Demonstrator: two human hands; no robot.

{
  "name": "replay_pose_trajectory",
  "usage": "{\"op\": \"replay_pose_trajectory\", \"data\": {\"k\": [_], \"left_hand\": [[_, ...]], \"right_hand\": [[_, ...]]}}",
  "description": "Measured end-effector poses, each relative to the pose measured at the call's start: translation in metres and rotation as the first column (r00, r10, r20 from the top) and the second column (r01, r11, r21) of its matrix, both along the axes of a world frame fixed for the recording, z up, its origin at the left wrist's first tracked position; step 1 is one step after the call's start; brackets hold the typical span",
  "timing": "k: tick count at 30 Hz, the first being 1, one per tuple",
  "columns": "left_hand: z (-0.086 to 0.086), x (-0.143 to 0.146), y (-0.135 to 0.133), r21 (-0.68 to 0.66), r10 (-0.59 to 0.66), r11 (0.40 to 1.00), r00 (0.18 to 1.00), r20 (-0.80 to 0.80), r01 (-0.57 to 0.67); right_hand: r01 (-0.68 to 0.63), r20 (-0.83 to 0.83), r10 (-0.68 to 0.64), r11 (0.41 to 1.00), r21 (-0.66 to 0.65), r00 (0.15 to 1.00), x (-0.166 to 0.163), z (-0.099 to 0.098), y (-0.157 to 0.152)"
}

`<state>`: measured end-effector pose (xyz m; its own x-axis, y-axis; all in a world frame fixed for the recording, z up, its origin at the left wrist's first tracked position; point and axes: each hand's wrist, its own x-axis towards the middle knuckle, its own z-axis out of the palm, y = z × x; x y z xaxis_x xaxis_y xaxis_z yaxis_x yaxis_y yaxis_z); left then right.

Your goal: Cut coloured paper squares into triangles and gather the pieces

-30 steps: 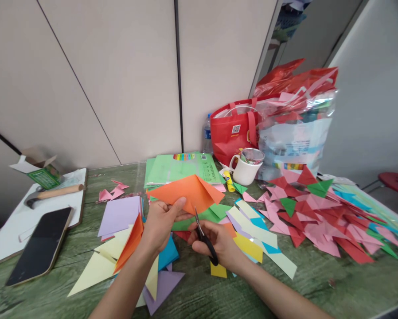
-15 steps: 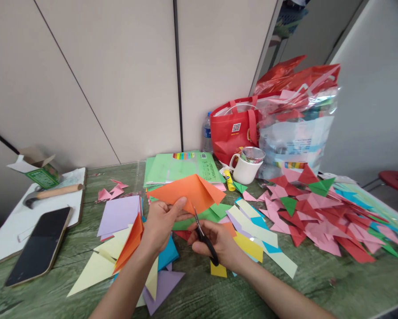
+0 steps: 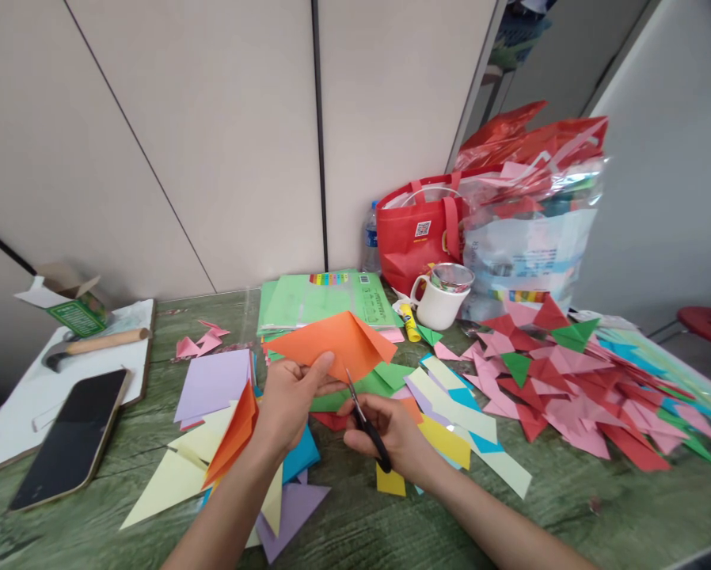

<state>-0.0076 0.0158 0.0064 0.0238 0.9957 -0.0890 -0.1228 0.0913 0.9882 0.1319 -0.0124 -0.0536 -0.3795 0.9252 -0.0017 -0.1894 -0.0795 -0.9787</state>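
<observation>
My left hand [image 3: 293, 392] pinches the lower edge of a folded orange sheet of paper [image 3: 340, 340], thumb on top. In my right hand [image 3: 391, 431] are small scissors [image 3: 364, 427] with black handles, fingers through the loops. The blades point up and meet the orange paper's lower edge, just right of my left thumb. Below and left of my hands lie cream folded papers [image 3: 169, 487], another folded orange paper [image 3: 237, 435] and a purple folded paper [image 3: 293, 514]. Behind the scissors is a piece of green paper [image 3: 385, 380].
Cut strips [image 3: 456, 408] and a pile of red and pink folded pieces [image 3: 563, 376] lie right. A white mug [image 3: 442, 305], glue stick [image 3: 408, 323], red bag [image 3: 415, 237] and green paper packs [image 3: 332, 297] stand behind. Left are a phone [image 3: 70, 439] and hammer [image 3: 97, 344].
The orange paper's right tip has shifted slightly left and down. Both hands stay nearly in place, with the scissors still at the paper's edge.
</observation>
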Motion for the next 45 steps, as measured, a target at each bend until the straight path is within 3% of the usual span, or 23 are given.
{"op": "replay_pose_trajectory", "data": {"k": [18,25,31,35,45], "left_hand": [[0.000,0.002,-0.002,0.020,0.023,1.000,1.000,0.014,-0.023],[0.001,0.002,-0.003,-0.010,0.031,0.999,1.000,-0.003,-0.031],[0.007,0.005,-0.008,-0.055,0.007,0.998,1.000,0.011,-0.006],[0.007,0.006,-0.010,-0.022,-0.033,0.999,0.997,0.073,0.035],[0.007,0.005,-0.009,-0.028,-0.037,0.999,0.999,-0.001,0.037]], "right_hand": [[0.034,0.016,-0.034,0.999,0.005,0.999,-0.001,-0.015,0.000],[0.067,0.077,-0.067,0.998,0.011,0.995,-0.001,-0.005,-0.001],[0.052,0.033,-0.053,0.998,0.033,0.998,-0.001,0.005,-0.002],[0.064,0.033,-0.066,0.996,0.064,0.997,0.000,0.004,-0.002],[0.068,0.044,-0.071,0.996,0.054,0.997,0.000,-0.002,0.000]]}}
